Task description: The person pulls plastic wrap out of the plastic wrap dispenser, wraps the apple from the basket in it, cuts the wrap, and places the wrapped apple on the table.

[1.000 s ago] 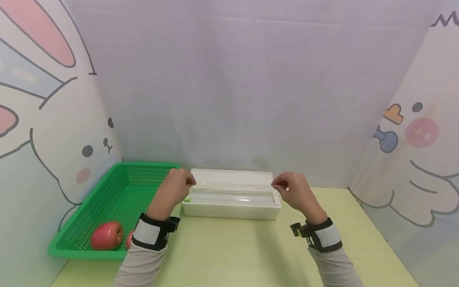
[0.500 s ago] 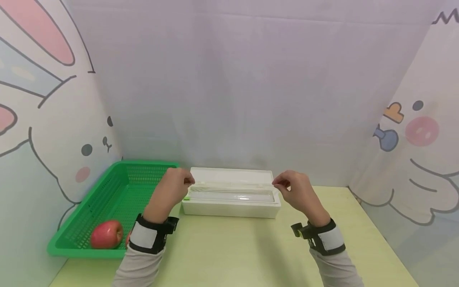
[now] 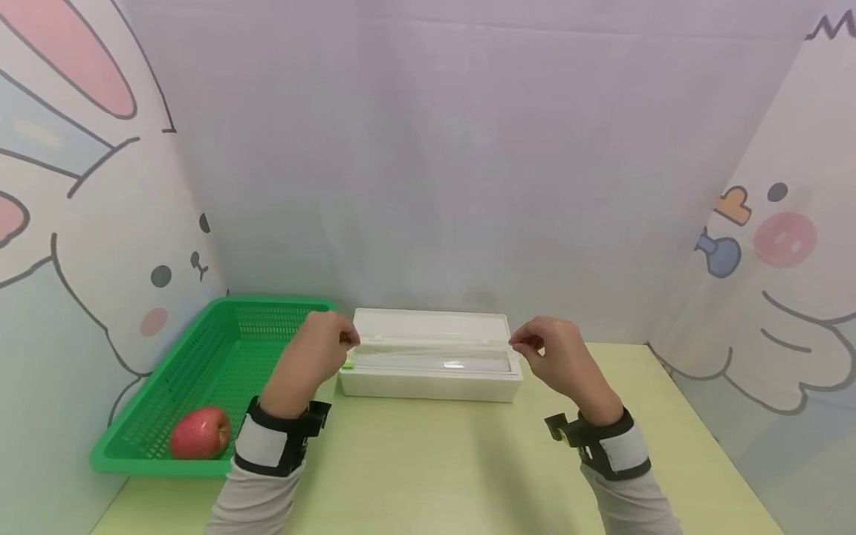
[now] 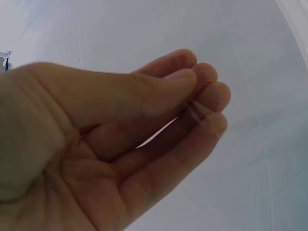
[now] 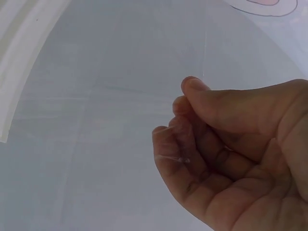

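Note:
My left hand [image 3: 319,351] pinches one corner of a thin sheet of clear cling film [image 3: 431,348] between thumb and fingers. At the opposite corner, my right hand [image 3: 555,355] grips the film the same way. Bits of film cling to the fingers [image 4: 211,122] in the left wrist view and the fingers [image 5: 168,149] in the right wrist view. Between the hands sits a white cling film dispenser box [image 3: 431,387], its lid [image 3: 431,324] tipped back. Inside lies the film roll [image 3: 428,362]. A small green tab [image 3: 348,365] marks its left end.
A green plastic basket [image 3: 160,466] stands left of the box, with a red apple [image 3: 200,432] in its near part. Pale yellow-green tabletop [image 3: 414,468] stretches in front. A grey-white curtain [image 3: 428,163] hangs close behind, and cartoon-printed panels flank both sides.
The hands have drawn slightly apart, still pinching the film. The whole view has shifted a little. A second apple, partly visible earlier by the left wrist, is now hidden.

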Demonstrator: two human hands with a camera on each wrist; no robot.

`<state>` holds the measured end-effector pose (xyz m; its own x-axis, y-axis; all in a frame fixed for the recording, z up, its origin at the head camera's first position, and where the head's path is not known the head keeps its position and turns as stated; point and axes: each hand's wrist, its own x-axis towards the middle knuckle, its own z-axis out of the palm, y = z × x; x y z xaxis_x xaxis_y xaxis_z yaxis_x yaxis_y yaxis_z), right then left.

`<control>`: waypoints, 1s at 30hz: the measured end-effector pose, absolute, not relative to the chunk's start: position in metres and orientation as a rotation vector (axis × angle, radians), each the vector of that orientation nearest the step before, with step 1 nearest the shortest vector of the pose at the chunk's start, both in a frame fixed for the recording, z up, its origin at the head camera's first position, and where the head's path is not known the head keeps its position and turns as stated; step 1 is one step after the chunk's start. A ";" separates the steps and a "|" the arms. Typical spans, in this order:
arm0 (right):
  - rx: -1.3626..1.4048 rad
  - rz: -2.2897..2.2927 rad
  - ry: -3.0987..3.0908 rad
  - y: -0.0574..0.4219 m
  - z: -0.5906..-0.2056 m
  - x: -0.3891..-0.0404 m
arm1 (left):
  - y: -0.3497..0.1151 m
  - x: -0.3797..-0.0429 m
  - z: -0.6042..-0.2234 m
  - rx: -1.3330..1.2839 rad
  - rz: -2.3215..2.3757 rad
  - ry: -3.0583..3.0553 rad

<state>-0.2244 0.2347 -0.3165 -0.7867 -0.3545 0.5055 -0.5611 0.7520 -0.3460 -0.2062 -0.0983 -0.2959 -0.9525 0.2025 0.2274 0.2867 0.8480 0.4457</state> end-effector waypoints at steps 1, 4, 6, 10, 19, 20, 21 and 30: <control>0.699 0.686 -2.542 0.235 -0.316 -0.223 | -0.098 -0.205 -0.295 -0.376 -0.734 -2.858; 0.695 0.683 -2.555 0.234 -0.314 -0.221 | -0.097 -0.202 -0.293 -0.360 -0.747 -2.874; 0.690 0.683 -2.559 0.234 -0.313 -0.220 | -0.097 -0.200 -0.292 -0.360 -0.748 -2.875; 0.685 0.681 -2.554 0.234 -0.312 -0.218 | -0.097 -0.199 -0.290 -0.367 -0.730 -2.865; 0.701 0.685 -2.524 0.234 -0.309 -0.214 | -0.098 -0.192 -0.288 -0.388 -0.720 -2.823; 0.702 0.687 -2.522 0.234 -0.309 -0.213 | -0.098 -0.192 -0.288 -0.391 -0.717 -2.819; 0.705 0.687 -2.519 0.234 -0.309 -0.212 | -0.098 -0.190 -0.287 -0.394 -0.715 -2.815; 0.718 0.667 -2.490 0.233 -0.306 -0.206 | -0.098 -0.185 -0.283 -0.395 -0.695 -2.780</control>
<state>-0.2058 0.2333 -0.3057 -0.7573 -0.3608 0.5444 -0.5847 0.7460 -0.3189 -0.1847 -0.0984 -0.2832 -0.9323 0.1995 0.3016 0.3180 0.8496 0.4207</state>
